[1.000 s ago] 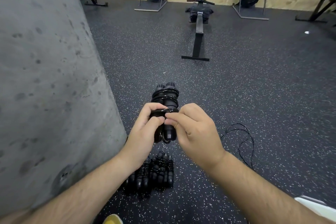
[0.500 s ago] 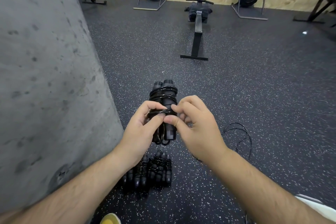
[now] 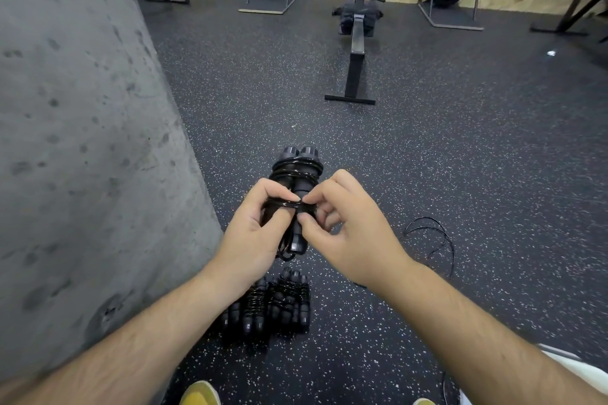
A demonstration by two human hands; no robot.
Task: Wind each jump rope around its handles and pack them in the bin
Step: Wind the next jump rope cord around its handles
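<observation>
A black jump rope (image 3: 297, 168) is held in front of me, its two handles side by side with glossy cord wound around them. My left hand (image 3: 253, 237) grips the handle pair from the left, thumb over the cord. My right hand (image 3: 348, 233) pinches the cord at the middle of the handles between thumb and index finger. Below on the floor lie several wound black jump ropes (image 3: 276, 306) packed side by side. A loose black rope (image 3: 434, 240) lies on the floor to the right. No bin is in view.
A grey concrete pillar (image 3: 82, 141) fills the left. A rowing machine (image 3: 357, 36) stands ahead on the speckled rubber floor (image 3: 460, 148), with more machines along the plywood wall. My yellow shoe tips (image 3: 199, 394) show at the bottom edge, a white object (image 3: 585, 368) at bottom right.
My right hand's fingers have shifted along the cord at the handles' middle, now pinching it with the other fingers lifted. The bundle stays held in the same place.
</observation>
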